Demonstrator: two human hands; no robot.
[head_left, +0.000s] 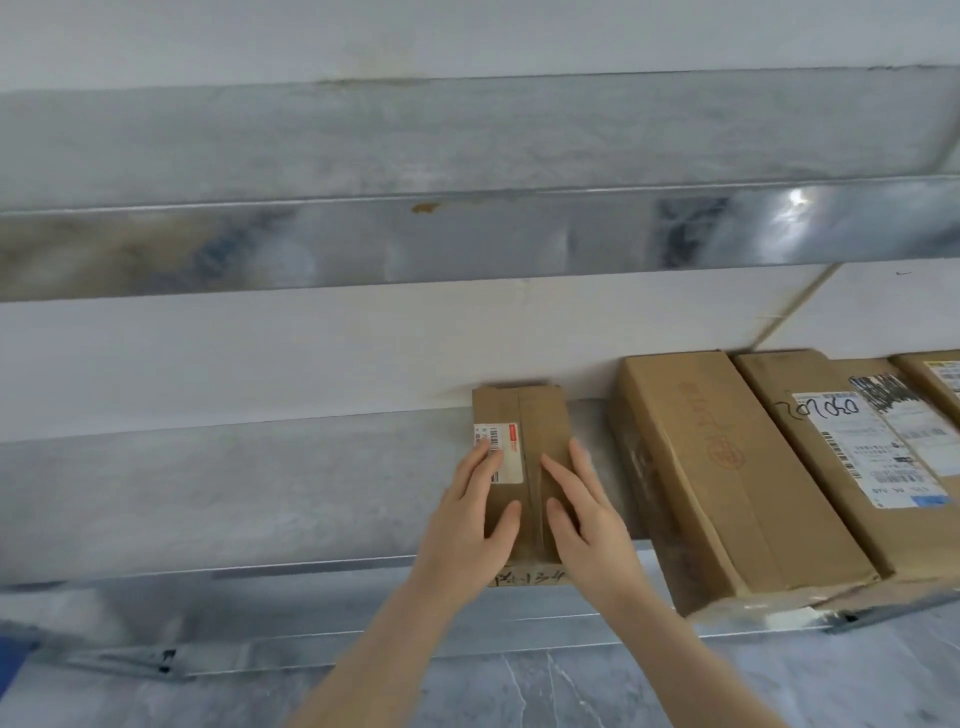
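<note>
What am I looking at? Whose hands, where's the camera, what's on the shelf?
No robot here: a person works bare-handed, and the single picture comes from a wide-angle camera on their head, looking forward and down. The left hand and right hand lie flat, fingers straight, on top of a small brown cardboard box with a white barcode label. It sits on a grey metal shelf. To its right lie a long brown cardboard box and a brown cardboard box with a white shipping label. Neither hand curls round anything.

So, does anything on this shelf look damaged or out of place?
The big box right of the small box seems to stick out past the shelf front edge, and its near corner looks crumpled.
</note>
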